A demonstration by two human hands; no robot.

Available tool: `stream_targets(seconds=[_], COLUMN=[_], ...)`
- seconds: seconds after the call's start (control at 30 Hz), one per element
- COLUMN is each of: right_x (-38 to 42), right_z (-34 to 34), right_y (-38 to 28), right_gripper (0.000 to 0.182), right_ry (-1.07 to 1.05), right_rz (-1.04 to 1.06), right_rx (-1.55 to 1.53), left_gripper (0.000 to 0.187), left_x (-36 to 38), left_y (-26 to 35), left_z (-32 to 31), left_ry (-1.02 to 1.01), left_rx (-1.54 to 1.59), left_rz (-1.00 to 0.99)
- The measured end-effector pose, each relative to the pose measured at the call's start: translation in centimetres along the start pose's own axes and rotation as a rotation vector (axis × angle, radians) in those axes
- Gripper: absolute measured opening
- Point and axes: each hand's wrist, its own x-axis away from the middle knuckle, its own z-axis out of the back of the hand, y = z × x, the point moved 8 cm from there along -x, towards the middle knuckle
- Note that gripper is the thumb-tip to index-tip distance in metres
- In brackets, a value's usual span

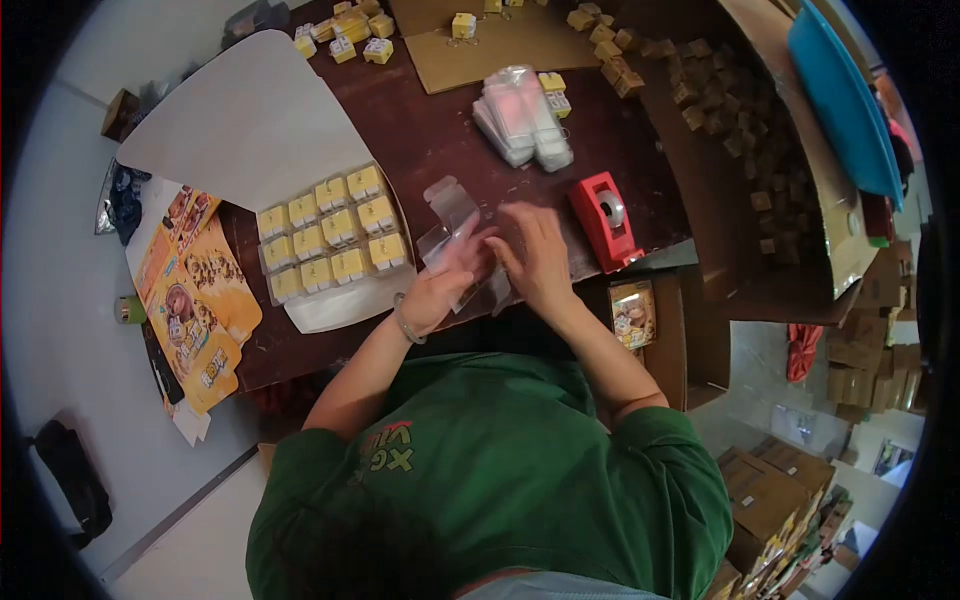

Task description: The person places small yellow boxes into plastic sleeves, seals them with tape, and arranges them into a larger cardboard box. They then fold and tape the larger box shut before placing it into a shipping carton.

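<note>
My left hand (440, 298) is closed on a clear plastic box (452, 208), thin and partly unfolded, with flaps standing out past the fingers. Beside it, my right hand (540, 252) has thumb and fingers apart and slightly blurred, close to the plastic's right side. Left of the hands, a white open carton (345, 312) holds rows of small yellow-and-white blocks (341, 228) in clear packaging. Just to the right of my right hand stands a red tape dispenser (606, 222). A stack of flat clear plastic boxes (520, 115) lies beyond the hands.
The dark red table (430, 120) carries more loose yellow blocks (378, 50) at the back. A large cardboard box (715, 250) with many small blocks stands at right, under a blue basin (845, 100). Printed yellow cartons (195, 310) lie at left.
</note>
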Motion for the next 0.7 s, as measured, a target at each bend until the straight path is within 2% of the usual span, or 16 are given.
stream_targets(seconds=[0.03, 0.07, 0.13, 0.17, 0.2, 0.27, 0.3, 0.37, 0.4, 0.47, 0.5, 0.53, 0.63, 0.7], right_x=[-0.2, -0.2, 1.0, 1.4, 1.3, 2.3, 2.9, 2.7, 2.2, 4.0, 5.8, 6.8, 8.1, 8.6], right_z=[1.9, 2.0, 0.2, 0.2, 0.3, -0.4, -0.8, 0.6, 2.7, 2.7, 1.3, 0.8, 0.2, -0.2], right_y=[-2.3, -3.0, -2.6, -1.7, -0.4, 1.4, 1.4, 1.0, 0.2, -1.2, -1.2, -1.2, -0.3, -0.7], right_gripper=[0.030, 0.036, 0.031, 0.019, 0.016, 0.013, 0.014, 0.016, 0.025, 0.034, 0.034, 0.031, 0.027, 0.026], right_ry=[0.159, 0.046, -0.199, -0.309, -0.417, -0.636, -0.651, -0.351, -0.098, -0.150, -0.209, -0.173, -0.281, -0.320], right_rz=[0.224, 0.294, 0.422, 0.346, 0.220, -0.049, -0.187, -0.153, 0.143, 0.164, 0.089, -0.007, -0.036, -0.009], right_rx=[0.242, 0.260, 0.175, 0.019, -0.174, -0.578, -0.818, -0.782, -0.205, -0.128, -0.211, -0.344, -0.409, -0.420], left_gripper=[0.083, 0.081, 0.073, 0.072, 0.063, 0.059, 0.057, 0.055, 0.056, 0.060, 0.062, 0.064, 0.063, 0.061], left_x=[0.2, 0.4, 1.4, 1.8, 1.9, 1.9, 2.1, 2.1, 2.2, 2.6, 2.9, 3.2, 4.7, 4.7], left_y=[-1.3, -2.5, -3.0, -3.0, -2.8, -3.5, -3.6, -3.9, -3.9, -4.1, -4.1, -4.8, -6.5, -6.8], left_z=[-0.3, -0.6, -1.9, -2.6, -3.2, -2.4, -2.7, -2.1, -1.4, -0.6, -0.7, -0.7, -1.7, -1.7], left_ry=[-0.094, -0.190, -0.283, -0.314, -0.268, -0.282, -0.281, -0.166, -0.083, 0.020, 0.045, 0.013, 0.047, 0.109], left_rx=[0.020, 0.040, 0.029, 0.038, 0.170, 0.291, 0.358, 0.171, 0.071, -0.054, -0.056, -0.076, 0.184, 0.238], left_rz=[0.061, 0.122, 0.240, 0.292, 0.322, 0.313, 0.309, 0.261, 0.239, 0.176, 0.166, 0.144, 0.134, 0.282])
